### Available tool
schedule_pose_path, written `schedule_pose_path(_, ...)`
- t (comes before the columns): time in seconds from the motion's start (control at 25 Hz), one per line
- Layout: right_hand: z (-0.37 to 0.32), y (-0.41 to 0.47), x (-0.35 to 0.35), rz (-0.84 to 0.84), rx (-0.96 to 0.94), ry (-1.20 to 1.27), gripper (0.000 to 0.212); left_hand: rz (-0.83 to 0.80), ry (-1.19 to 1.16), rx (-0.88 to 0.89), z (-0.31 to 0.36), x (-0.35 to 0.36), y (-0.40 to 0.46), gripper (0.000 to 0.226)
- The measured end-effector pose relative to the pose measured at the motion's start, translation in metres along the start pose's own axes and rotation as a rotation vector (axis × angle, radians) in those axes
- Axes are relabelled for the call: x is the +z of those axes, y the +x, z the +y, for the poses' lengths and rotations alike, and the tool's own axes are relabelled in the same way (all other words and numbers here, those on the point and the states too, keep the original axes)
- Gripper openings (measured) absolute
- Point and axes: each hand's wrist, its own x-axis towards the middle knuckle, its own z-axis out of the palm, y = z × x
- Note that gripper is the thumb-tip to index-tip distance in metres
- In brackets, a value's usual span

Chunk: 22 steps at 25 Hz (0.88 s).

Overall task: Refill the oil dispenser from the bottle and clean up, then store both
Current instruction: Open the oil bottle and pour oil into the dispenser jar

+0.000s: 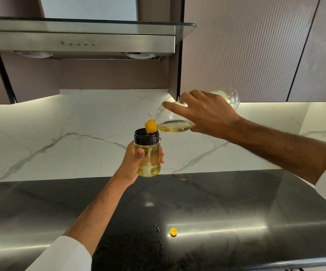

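Left grip (133,163) is wrapped round the oil dispenser (148,155), held upright above the desk (217,202). Right grip (203,114) clamps the tilted bottle (177,124), yellow spout sitting right over the dispenser's black top. Yellow cap (173,231) lies on the desk.

My counter (226,202) is a dark, speckled, glossy slab, with light glaring off it in streaks toward the front. A small yellow cap (173,231) is sitting on it near the front, by itself. Just left of the cap there are a few droplets (157,229) on the surface. Further back, close to the wall, there's a tiny orange scrap (183,179), can't tell what it is.
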Motion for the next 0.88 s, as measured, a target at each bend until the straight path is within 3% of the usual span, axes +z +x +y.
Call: schedule_pose_path(0.88,-0.0057,-0.0042,0.0034,0.014,0.025,0.05,0.123,0.018,0.005,-0.002,0.0016,-0.0032,-0.0048,0.093)
